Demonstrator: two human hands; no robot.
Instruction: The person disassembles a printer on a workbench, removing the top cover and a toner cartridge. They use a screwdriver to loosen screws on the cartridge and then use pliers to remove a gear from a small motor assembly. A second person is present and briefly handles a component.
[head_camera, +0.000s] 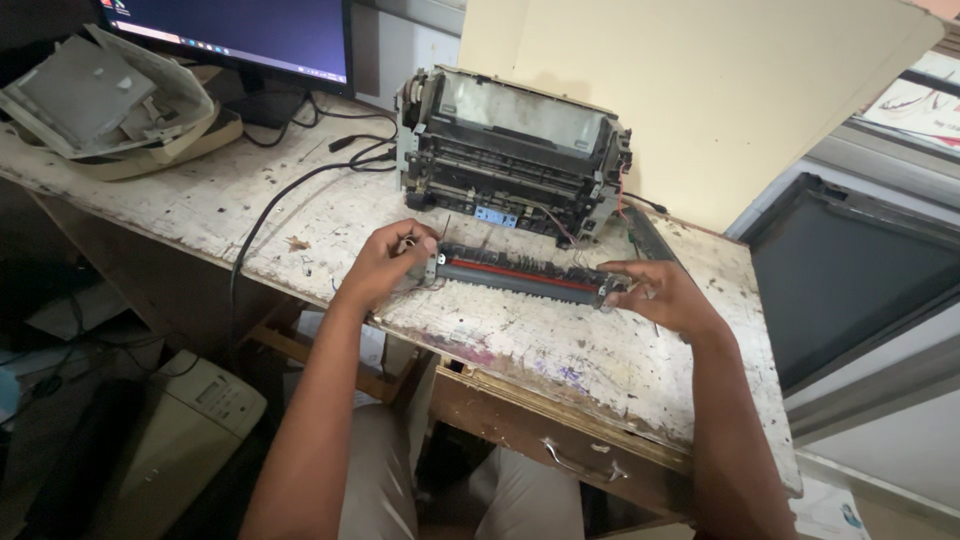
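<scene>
Both hands held a long roller unit (520, 276) on the bench (560, 350): left hand (388, 262) clamped its left end, right hand (655, 293) its right, near the stripped printer (515, 150).

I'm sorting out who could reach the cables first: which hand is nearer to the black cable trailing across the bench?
Left. The left hand grips the roller unit's left end, close to the black cable. The right hand is at the unit's far right end, well away from it.
</scene>
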